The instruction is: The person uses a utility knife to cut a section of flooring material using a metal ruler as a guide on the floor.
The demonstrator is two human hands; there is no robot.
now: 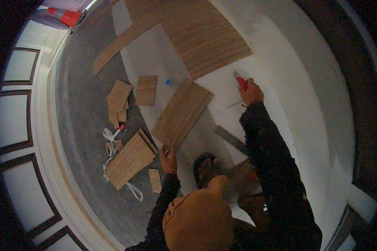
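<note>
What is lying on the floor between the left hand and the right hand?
In the head view, a wood-grain plank piece lies by the left hand. Past it, toward the right hand holding a red utility knife, only bare white underlay.

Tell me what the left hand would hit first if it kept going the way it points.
Probably the wood plank: the left hand sits at its near end, fingers pointing along it. Depth is unclear.

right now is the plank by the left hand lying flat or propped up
Flat. The wood-look plank lies face up on the floor, its near end under the fingertips of the left hand; the right hand holds a red cutter.
</note>
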